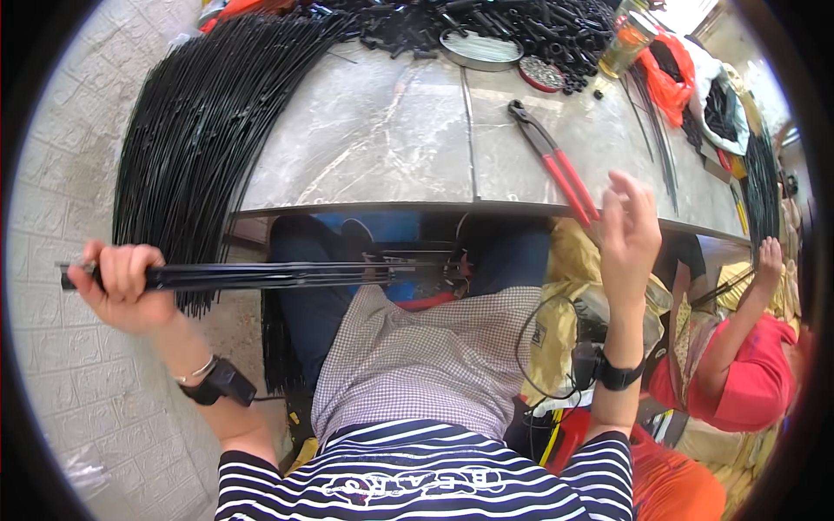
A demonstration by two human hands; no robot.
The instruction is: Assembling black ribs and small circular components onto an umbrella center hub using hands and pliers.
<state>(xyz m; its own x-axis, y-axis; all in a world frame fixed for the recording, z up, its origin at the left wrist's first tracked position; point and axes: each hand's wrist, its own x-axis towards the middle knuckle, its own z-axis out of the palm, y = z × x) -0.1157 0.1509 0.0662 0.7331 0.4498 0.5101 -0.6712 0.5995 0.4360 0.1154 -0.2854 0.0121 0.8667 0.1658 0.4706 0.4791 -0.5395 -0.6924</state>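
My left hand [126, 282] is wrapped round one end of a bundle of thin black rods [278, 276], which looks like a folded umbrella frame. The bundle lies level across the front of my lap, its far end reaching right to above my knees. My right hand [630, 221] is raised at the table's front edge, fingers loosely stretched upward and apart, with nothing visible in it. Close to its left, a pair of cutting pliers with red handles [556, 165] lies on the grey tabletop [373, 130], jaws pointing away from me.
A thick sheaf of black rods [208, 130] overhangs the table's left side. Along the back lie a heap of black tubular parts [556, 30], a round tin of pale sticks [480, 49] and a dish of small metal pieces [541, 74]. A co-worker in red [743, 373] sits at right.
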